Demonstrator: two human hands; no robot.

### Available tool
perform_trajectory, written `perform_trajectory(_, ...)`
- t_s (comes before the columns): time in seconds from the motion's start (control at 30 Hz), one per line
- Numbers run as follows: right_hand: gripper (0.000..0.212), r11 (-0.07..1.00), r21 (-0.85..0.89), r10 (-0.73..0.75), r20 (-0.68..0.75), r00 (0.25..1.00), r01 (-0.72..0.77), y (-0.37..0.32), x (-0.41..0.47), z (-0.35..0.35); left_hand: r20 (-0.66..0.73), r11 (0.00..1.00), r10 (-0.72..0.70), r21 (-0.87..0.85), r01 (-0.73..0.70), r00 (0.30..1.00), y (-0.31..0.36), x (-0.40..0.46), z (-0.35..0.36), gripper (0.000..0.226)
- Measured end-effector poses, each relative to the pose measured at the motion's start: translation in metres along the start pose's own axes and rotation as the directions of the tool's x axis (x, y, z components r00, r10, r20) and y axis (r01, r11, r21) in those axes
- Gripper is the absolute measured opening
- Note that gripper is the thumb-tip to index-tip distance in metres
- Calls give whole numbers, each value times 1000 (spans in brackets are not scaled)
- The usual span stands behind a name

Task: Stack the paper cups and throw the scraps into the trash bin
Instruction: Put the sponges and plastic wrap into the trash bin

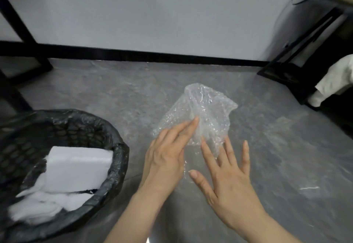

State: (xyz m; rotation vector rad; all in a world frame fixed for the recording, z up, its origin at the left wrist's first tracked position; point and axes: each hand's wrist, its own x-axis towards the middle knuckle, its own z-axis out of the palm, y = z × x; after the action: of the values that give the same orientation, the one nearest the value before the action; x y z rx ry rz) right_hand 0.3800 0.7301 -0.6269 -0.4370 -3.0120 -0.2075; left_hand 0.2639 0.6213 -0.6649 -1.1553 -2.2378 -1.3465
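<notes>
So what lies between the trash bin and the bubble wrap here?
Head view: only bare grey floor lies between the trash bin and the bubble wrap.

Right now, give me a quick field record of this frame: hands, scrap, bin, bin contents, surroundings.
left hand: fingers straight, touching the bubble wrap
right hand: fingers spread and straight, at the wrap's near edge
bubble wrap: clear, crumpled, on the grey floor, outside the bin
trash bin: black mesh, black liner, left of the hands
bin contents: white foam blocks
cups: none in view
right edge: white cloth on a black frame
</notes>
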Motion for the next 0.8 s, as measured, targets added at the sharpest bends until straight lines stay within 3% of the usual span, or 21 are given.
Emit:
perform_trajectory(0.1, 66, 977, 208, -49, 25, 998, 43, -34, 28, -27, -23, 991, -27, 130, 30, 999, -2, 13, -51, 86)
perform_trajectory(0.2, 56, 876, 465, -162, 25, 986, 132, -79, 55, -36, -53, 957, -122, 258, 132, 991, -19, 9, -108, 86)
perform_trajectory(0.3, 65, 801, 548, -280, -15, 960, 242, -126, 69, -35, -65, 898, -243, 361, 250, 968, -46, -5, -165, 82)
perform_trajectory(0.4, 68, 778, 551, -372, 19, 928, 300, -163, 78, -27, 2, 807, -406, 470, 357, 914, -72, -22, -204, 84)
perform_trajectory(0.5, 64, 785, 508, -456, 84, 886, 356, -186, 83, -12, 137, 700, -573, 594, 396, 808, -88, -36, -213, 81)
perform_trajectory(0.7, 56, 812, 282, -564, 156, 811, 511, -204, 90, 15, 278, 596, -758, 664, 452, 590, -98, -44, -225, 72)
perform_trajectory(0.73, 55, 810, 256, -577, 186, 795, 527, -206, 90, 18, 283, 584, -769, 674, 452, 573, -98, -43, -230, 68)
perform_trajectory(0.8, 55, 805, 228, -591, 225, 775, 548, -208, 93, 23, 279, 596, -749, 680, 427, 602, -99, -42, -237, 66)
